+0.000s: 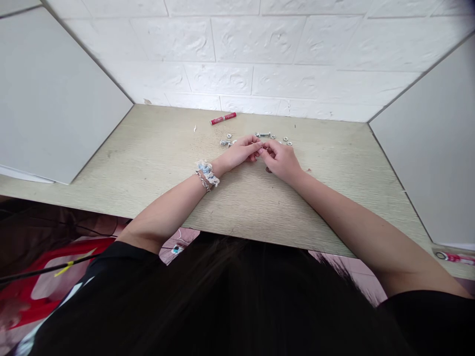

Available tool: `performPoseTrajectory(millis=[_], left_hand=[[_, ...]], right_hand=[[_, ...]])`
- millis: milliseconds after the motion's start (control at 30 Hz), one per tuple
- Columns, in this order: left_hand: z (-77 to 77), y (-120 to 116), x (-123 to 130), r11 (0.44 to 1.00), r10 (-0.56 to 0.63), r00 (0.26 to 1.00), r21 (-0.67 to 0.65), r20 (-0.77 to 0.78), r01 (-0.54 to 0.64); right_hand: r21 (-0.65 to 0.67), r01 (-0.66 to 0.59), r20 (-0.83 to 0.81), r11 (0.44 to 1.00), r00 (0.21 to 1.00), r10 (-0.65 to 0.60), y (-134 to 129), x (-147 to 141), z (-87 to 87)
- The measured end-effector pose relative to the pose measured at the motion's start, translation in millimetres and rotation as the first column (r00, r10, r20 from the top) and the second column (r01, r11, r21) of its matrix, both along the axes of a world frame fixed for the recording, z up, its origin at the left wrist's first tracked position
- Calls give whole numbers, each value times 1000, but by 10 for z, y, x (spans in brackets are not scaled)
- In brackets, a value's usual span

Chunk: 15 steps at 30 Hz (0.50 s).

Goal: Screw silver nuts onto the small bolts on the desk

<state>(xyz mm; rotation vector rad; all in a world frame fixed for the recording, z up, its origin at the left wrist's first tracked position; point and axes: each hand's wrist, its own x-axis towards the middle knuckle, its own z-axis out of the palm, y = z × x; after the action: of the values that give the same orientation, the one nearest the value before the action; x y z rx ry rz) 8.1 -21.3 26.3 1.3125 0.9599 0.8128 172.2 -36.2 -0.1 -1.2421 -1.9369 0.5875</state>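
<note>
My left hand [243, 151] and my right hand [279, 157] meet fingertip to fingertip just above the tabletop. Both are closed in a pinch, and whatever sits between the fingers is too small and covered to name. Behind the hands a metal bolt [264, 134] lies on its side beside a nut [273, 137]. To the right are two more nuts, one farther back [285, 139] and one nearer [290, 144]. Past my left hand lie a single nut [229, 136] and another bolt [224, 143], partly hidden by the fingers.
A red tube [223, 118] lies near the white brick-patterned wall [233, 44]. Grey panels stand at the left [55, 94] and right [430, 143] of the wooden tabletop [237, 207]. A red and white cylinder [456, 257] rests at the far right edge.
</note>
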Motion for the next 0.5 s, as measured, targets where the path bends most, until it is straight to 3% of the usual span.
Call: performPoseTrajectory(millis=[500], left_hand=[[-4, 7, 4, 994, -1, 995, 105, -97, 11]], right_hand=[[-10, 11, -8, 1000, 1000, -11, 7, -8, 0]])
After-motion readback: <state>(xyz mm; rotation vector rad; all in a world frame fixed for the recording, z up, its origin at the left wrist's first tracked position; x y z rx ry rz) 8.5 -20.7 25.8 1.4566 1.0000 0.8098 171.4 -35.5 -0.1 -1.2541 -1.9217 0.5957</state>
